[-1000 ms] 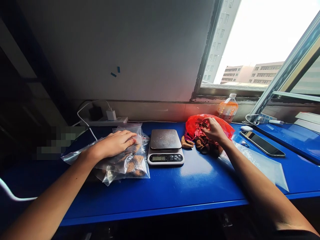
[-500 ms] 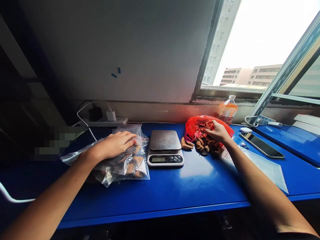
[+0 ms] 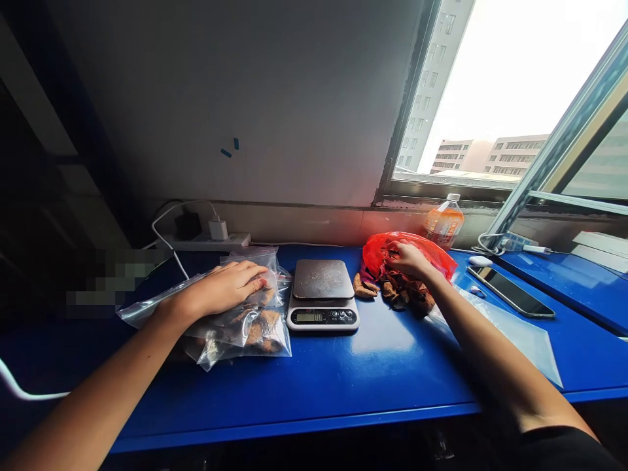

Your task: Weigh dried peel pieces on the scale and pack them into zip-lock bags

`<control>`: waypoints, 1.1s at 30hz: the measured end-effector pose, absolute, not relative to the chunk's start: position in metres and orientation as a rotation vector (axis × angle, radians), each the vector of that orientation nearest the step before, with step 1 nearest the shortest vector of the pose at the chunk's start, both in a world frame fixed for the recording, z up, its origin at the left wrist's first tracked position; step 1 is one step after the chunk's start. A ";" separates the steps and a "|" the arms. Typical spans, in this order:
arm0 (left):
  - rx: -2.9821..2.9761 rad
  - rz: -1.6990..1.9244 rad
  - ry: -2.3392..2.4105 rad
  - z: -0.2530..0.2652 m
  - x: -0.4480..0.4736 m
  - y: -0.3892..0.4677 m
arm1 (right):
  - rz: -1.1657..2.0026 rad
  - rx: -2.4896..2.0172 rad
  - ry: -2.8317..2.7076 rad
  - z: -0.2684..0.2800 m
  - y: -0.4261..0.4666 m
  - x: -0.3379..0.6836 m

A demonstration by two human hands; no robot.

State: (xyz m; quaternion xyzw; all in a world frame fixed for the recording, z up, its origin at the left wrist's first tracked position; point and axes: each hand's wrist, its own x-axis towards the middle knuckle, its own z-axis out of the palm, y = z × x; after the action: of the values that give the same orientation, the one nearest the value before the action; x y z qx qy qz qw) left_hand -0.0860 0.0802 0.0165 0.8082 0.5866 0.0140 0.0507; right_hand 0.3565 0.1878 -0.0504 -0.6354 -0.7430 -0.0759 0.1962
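My left hand [image 3: 230, 285] lies flat, fingers stretched out, on a pile of clear zip bags [image 3: 260, 327] that hold brown dried pieces. Inside the mouth of a red plastic bag [image 3: 436, 254], my right hand [image 3: 409, 259] has its fingers curled down among dark dried pieces [image 3: 400, 281]. Whatever those fingertips pinch is too small or hidden to name. Between the two hands stands a digital kitchen scale [image 3: 324, 281] with a bare steel plate and a lit display. A few curved brown dried pieces [image 3: 364, 286] lie on the table just right of it.
Flat clear bags [image 3: 520, 333] lie under my right forearm on the blue table [image 3: 314, 392]. Beyond them are a phone [image 3: 513, 291], a white earbud case [image 3: 479, 261] and a loose earbud. An orange drink bottle [image 3: 443, 222] stands behind the red bag; a power strip [image 3: 235, 242] runs along the wall.
My right hand has moved a little left and deeper into the red bag, its fingers more curled. The left hand stays on the zip bags. The view has shifted slightly.
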 end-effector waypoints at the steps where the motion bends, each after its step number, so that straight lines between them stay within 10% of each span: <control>1: 2.460 0.038 1.788 0.016 -0.086 0.080 | -0.211 -1.772 -2.111 -0.050 0.190 0.352; 33: 2.511 0.008 1.774 0.013 -0.085 0.083 | 0.486 -1.539 -1.746 -0.047 0.170 0.366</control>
State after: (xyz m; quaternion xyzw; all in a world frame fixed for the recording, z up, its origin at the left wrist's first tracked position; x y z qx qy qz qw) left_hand -0.0851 0.0826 0.0129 0.8162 0.5768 0.0026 0.0334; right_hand 0.3659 0.1700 -0.0469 -0.6007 -0.6813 0.1895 0.3729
